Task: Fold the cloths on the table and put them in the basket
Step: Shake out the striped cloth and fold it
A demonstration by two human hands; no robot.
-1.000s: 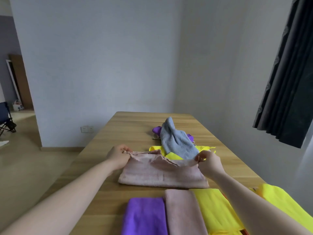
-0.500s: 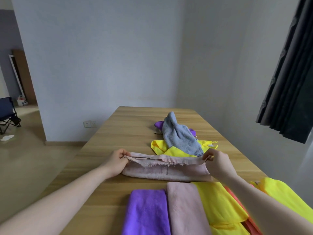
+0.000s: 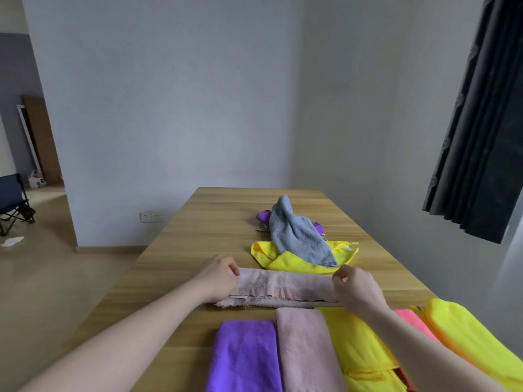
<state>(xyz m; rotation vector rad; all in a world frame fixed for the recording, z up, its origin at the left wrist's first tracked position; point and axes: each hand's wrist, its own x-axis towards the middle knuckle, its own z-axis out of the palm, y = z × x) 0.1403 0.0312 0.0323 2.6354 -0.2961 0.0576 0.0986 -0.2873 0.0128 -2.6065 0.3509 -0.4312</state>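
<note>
On the far left we see a dark blue folding chair (image 3: 12,199) on the pale floor, and a white double wall socket (image 3: 150,217) low on the grey wall. The long wooden table (image 3: 215,222) stretches away from us.

Our left hand (image 3: 218,278) lies at the left end of the pale pink terry cloth folded into a long narrow strip (image 3: 283,287). Its fingers are curled around this end and grip it. The strip lies flat across the table, in front of us, between both hands. Its frayed lower edge touches the table.

Just in front of the strip, nearer to us, lie folded cloths side by side: a purple fleece cloth (image 3: 243,357), a second pale pink folded cloth (image 3: 305,349) and a bright yellow folded cloth (image 3: 356,346). They touch each other.

Behind the strip lies an unfolded pile: a crumpled yellow cloth (image 3: 291,261), a grey-blue towel (image 3: 297,236) draped over it, and a small purple cloth (image 3: 264,216) mostly hidden under the towel.

Our right hand (image 3: 356,290) holds the right end of the strip, with fingers bent and pinching the top layer. To the right of the forearm we see a folded coral pink cloth (image 3: 410,321) and a large yellow cloth (image 3: 464,335). A dark curtain (image 3: 481,137) hangs at the upper right.
</note>
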